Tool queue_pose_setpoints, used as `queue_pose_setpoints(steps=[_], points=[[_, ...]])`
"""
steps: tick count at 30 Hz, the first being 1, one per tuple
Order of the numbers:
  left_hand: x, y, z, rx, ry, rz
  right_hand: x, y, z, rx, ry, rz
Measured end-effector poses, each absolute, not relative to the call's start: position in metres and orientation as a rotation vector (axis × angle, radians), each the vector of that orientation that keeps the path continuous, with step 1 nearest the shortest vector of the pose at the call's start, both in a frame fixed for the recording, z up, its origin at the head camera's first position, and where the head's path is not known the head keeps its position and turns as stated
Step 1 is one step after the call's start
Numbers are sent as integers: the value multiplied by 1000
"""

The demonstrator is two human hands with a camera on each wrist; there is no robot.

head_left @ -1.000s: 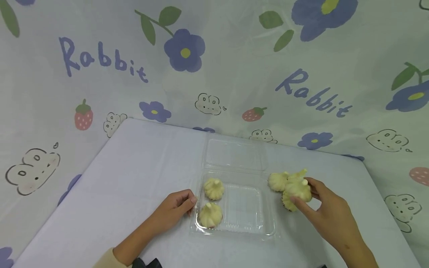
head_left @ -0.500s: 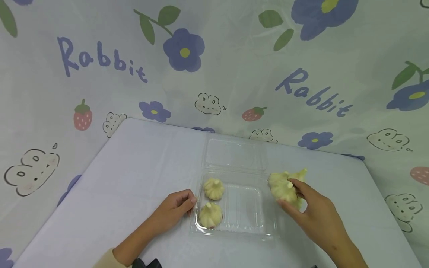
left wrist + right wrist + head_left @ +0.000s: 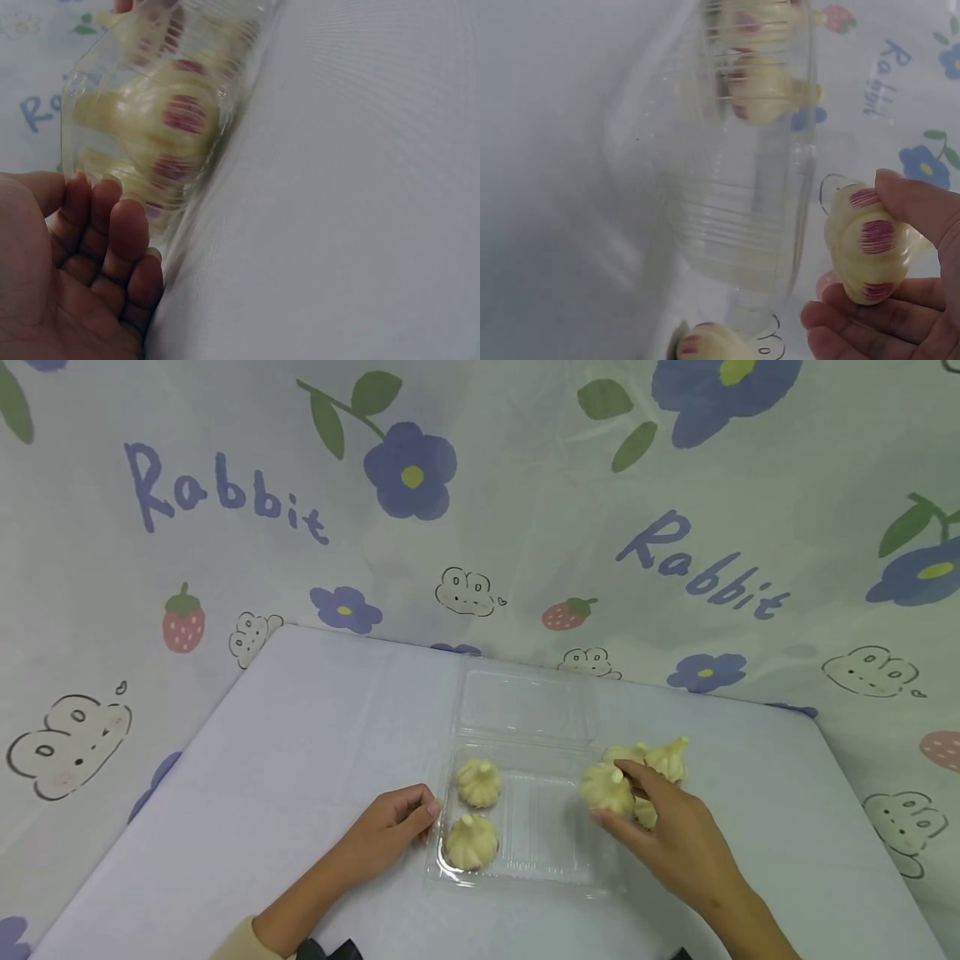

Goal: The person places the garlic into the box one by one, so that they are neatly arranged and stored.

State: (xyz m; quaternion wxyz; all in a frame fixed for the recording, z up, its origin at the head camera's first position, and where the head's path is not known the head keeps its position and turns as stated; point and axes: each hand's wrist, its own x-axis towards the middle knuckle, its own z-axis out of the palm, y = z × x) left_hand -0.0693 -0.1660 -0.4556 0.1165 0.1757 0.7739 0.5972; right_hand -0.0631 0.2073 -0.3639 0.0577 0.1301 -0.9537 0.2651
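Note:
My right hand [image 3: 678, 839] pinches a garlic bulb [image 3: 606, 789] between thumb and fingers, raised at the right edge of the clear plastic box [image 3: 551, 877]. The bulb [image 3: 870, 244] shows purple streaks in the right wrist view. Two bulbs sit along the left side inside the box, a far bulb [image 3: 477, 782] and a near bulb [image 3: 472, 842]. My left hand [image 3: 393, 822] is at the box's left edge. In the left wrist view, its thumb and curled fingers [image 3: 129, 229] pinch the rim, with bulbs visible through the plastic wall [image 3: 71, 127].
Right of the box lie more garlic bulbs [image 3: 667, 760] on the white tabletop [image 3: 315, 727], partly hidden by my right hand. The box's clear lid [image 3: 525, 703] lies opened back toward a patterned cloth backdrop [image 3: 517, 527].
My right hand has carried the garlic bulb leftward from above the other loose bulbs to the box's right edge. My left hand has stayed in place.

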Motion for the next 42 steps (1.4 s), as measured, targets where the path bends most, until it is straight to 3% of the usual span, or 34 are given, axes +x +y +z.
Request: queue_pose_setpoints(steps=[42], points=[[-70, -166, -462, 519, 2268, 1773, -79, 178, -391, 621, -2828, 705]])
